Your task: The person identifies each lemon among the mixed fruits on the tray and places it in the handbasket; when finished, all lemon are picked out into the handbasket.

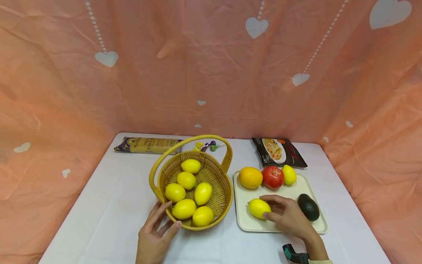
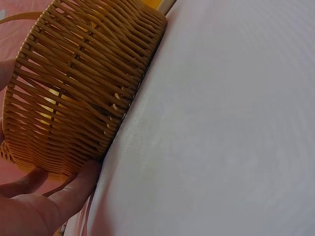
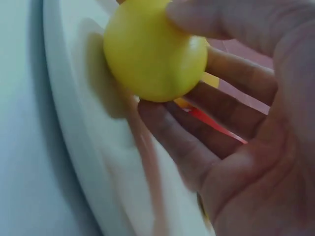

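My right hand [image 1: 290,216] pinches a yellow lemon [image 1: 259,208] between thumb and fingers over the cream tray [image 1: 244,223]. In the right wrist view, a gap shows between the lemon [image 3: 152,49] and the tray's surface. My left hand [image 1: 156,229] holds the near left side of a woven basket [image 1: 227,198], thumb at the rim and fingers along the outer wall. Inside the basket lie several lemons [image 1: 202,193]. Fingers of the left hand [image 2: 54,201] press against the wicker wall [image 2: 83,73] in the left wrist view.
The tray also bears an orange fruit [image 1: 250,178], a red pomegranate-like fruit [image 1: 273,178], another lemon [image 1: 289,175] and a dark avocado [image 1: 308,207]. Behind are a black food packet [image 1: 279,152], lollipops [image 1: 212,145] and a long noodle packet [image 1: 148,145]. The basket's handle [image 1: 197,138] arches upward.
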Demonstrator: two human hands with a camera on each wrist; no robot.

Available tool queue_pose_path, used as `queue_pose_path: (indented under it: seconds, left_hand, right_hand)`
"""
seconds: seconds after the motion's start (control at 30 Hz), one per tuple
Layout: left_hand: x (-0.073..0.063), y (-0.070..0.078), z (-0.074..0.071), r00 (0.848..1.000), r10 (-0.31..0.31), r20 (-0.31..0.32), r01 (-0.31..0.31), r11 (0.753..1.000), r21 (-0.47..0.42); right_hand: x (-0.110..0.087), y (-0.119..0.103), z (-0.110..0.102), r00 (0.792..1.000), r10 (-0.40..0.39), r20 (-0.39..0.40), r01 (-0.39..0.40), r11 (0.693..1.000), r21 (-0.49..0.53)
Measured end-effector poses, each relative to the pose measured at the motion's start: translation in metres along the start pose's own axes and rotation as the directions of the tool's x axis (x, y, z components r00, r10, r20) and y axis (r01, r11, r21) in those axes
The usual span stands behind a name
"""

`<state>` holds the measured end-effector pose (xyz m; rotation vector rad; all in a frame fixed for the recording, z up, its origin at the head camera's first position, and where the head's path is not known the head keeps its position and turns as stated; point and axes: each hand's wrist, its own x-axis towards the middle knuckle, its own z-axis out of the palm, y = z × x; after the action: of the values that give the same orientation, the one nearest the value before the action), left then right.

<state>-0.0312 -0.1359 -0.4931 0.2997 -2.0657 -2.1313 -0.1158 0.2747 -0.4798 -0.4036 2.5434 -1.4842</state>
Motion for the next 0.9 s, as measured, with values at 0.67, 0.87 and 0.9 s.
queue_pose_path:
  seconds: [0.67, 0.87, 0.9]
  left_hand:
    - [0.0, 0.0, 0.0, 1.0, -0.01, -0.005, 0.01, 1.0, 0.015]
    - [0.0, 0.001, 0.0, 1.0, -0.018, -0.011, 0.018, 1.0, 0.015]
    - [0.0, 0.001, 0.0, 1.0, -0.02, -0.011, 0.02, 1.0, 0.016]
  right_hand:
    - [0.034, -0.053, 0.018, 0.944, -0.32, 0.076, 0.297, 0.928, 0.224]
    - [0.048, -0.066, 0.031, 0.914, -0.377, 0.149, 0.349, 0.919, 0.184]
    - [0.049, -0.069, 0.033, 0.912, -0.378, 0.159, 0.351, 0.92, 0.172]
